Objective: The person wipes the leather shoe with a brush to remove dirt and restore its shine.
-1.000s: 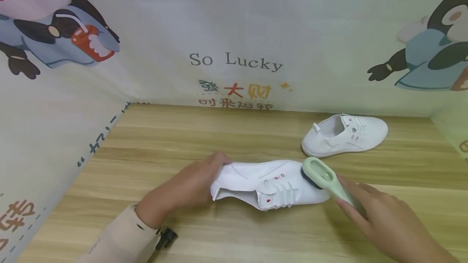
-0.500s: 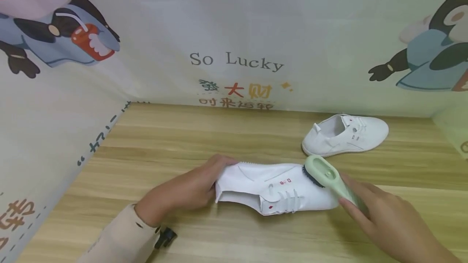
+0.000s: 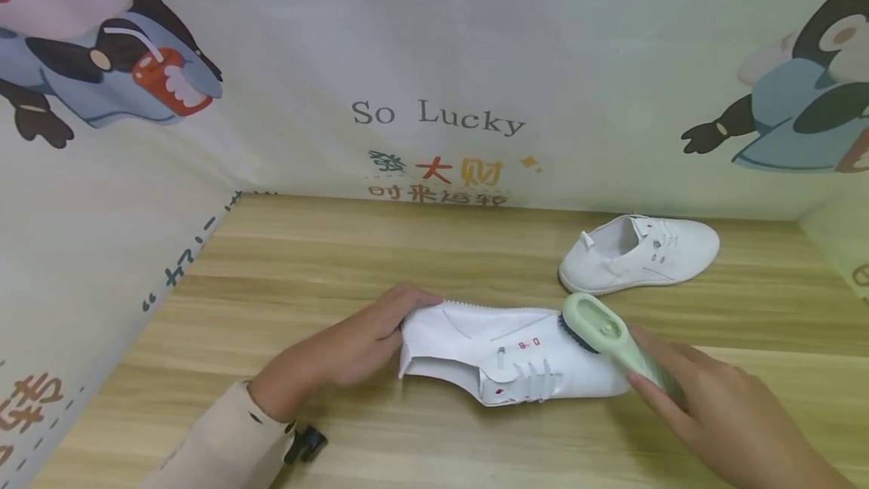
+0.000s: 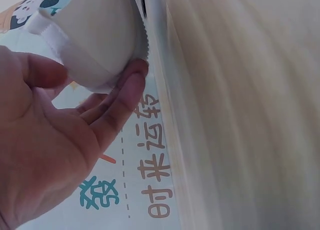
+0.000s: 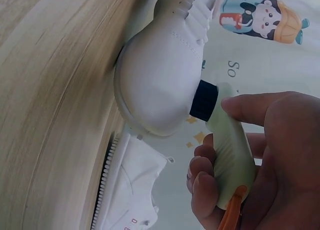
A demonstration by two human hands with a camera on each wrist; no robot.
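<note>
A white lace-up shoe (image 3: 468, 338) is tipped on its side in the head view, toe to the right and opening toward the person. At its heel, my left hand (image 3: 370, 338) grips it, fingers around the back and the sole edge; the left wrist view shows the fingers (image 4: 120, 99) against the heel. My right hand (image 3: 726, 406) holds a pale green shoe brush (image 3: 600, 327) by its handle. Its dark bristles (image 5: 204, 100) meet the shoe's upper near the toe. In the right wrist view the thumb lies along the brush's back and the other fingers curl around the handle.
A second white shoe (image 3: 641, 251) stands upright behind the brush, close to the back wall. The wooden tabletop (image 3: 305, 247) is bounded by a printed cloth backdrop (image 3: 441, 36) at the back and sides. A black strap piece (image 3: 307, 444) hangs by the left cuff.
The held shoe has shifted slightly right and toward the person, with my left hand following. The brush has moved only slightly at the toe. The second shoe stays put.
</note>
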